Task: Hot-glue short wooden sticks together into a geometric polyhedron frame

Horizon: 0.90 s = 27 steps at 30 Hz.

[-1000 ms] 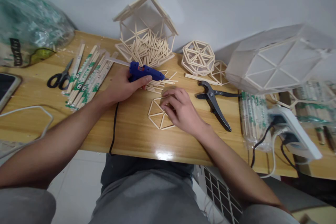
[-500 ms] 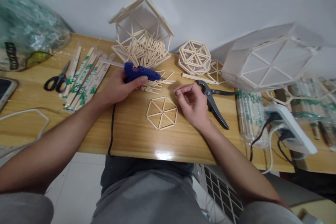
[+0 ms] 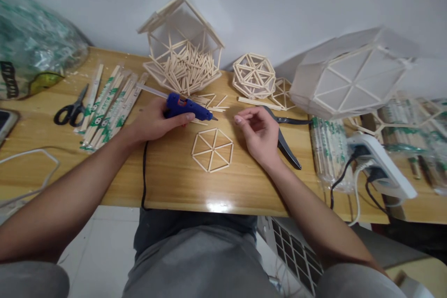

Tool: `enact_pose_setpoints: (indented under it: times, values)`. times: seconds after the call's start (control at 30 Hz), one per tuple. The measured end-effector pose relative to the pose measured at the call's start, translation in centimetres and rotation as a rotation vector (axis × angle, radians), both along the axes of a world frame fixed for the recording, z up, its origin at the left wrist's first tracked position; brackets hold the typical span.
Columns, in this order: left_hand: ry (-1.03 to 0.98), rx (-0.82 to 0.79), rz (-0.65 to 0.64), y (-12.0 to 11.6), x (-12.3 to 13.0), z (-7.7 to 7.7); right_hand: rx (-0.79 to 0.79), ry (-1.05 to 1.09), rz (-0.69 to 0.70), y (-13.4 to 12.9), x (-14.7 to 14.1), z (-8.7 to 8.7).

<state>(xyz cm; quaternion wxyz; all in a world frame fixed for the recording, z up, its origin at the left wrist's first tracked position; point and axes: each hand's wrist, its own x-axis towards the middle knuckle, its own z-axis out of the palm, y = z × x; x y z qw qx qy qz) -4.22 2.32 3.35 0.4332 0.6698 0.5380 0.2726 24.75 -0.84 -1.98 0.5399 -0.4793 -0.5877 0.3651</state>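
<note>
My left hand [image 3: 152,120] is wrapped round a blue hot glue gun [image 3: 188,107], with a pale glue stick jutting from its back and its nozzle pointing right. Just below the nozzle, a flat hexagon of wooden sticks with spokes [image 3: 212,150] lies on the table. To the right of the hexagon, my right hand [image 3: 260,136] is raised with thumb and fingertips pinched together; whatever is between them, if anything, is too small to make out. Black-handled pliers [image 3: 289,151] lie partly behind that hand. Loose short sticks [image 3: 220,104] lie behind the glue gun.
A stick-built holder full of cut sticks [image 3: 190,67] stands at the back, beside a round stick frame [image 3: 254,76]. At right are a large paper-covered frame [image 3: 349,77], wrapped chopsticks [image 3: 330,153] and a power strip [image 3: 382,165]. Scissors [image 3: 72,109] and chopstick packets [image 3: 104,111] lie left.
The glue gun has come down, its nozzle now closer to the hexagon's top. My right hand has shifted slightly right, away from the hexagon. The whole view has drifted a little.
</note>
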Motion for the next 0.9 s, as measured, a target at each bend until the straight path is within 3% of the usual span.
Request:
enact_pose_setpoints:
  times: [0.23,0.53,0.67,0.9]
  values:
    - [0.006,0.035,-0.055,-0.2,-0.2,-0.6,-0.249,0.298,0.216,0.0,0.0,1.3]
    - [-0.018,-0.13,-0.414,-1.8,0.0,0.0,-0.259,0.324,0.154,0.2,0.1,1.5]
    - [-0.028,-0.12,-0.267,-0.9,-0.5,0.2,-0.191,0.229,0.11,0.3,0.1,1.3]
    - [-0.02,-0.004,0.018,-0.5,0.4,0.1,0.016,-0.146,0.022,-0.4,0.4,0.1]
